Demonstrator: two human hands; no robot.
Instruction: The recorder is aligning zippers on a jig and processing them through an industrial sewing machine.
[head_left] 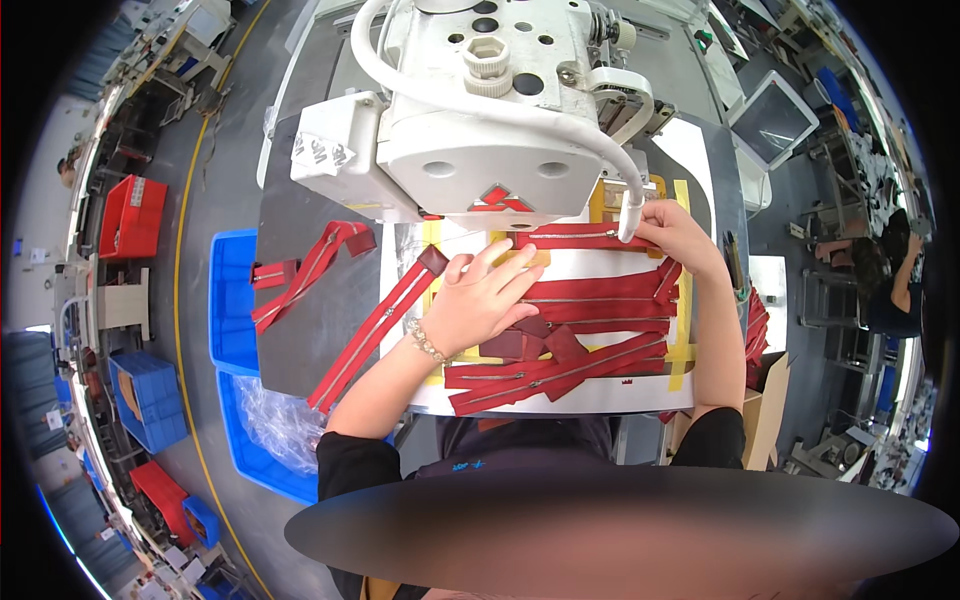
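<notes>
A red zipper (570, 238) with a metal-coloured chain lies crosswise under the head of a white sewing machine (470, 150). My right hand (682, 238) pinches the zipper's right end, beside a white hose that comes down from the machine. My left hand (487, 300) is open and palm down, fingers spread, with the fingertips near the zipper's left part. Several more red zippers (600, 290) lie on the white work surface below my hands, some crossing one another with dark red end tabs. Another long zipper (375, 325) slants down beside my left wrist.
Folded red zippers (320, 270) rest on the dark tabletop (300, 350) at left. Blue bins (235, 300) stand against its left edge, one with clear plastic wrap (285, 425). At right are a cardboard box (765, 410), red zippers and a monitor (775, 120). A person works farther right.
</notes>
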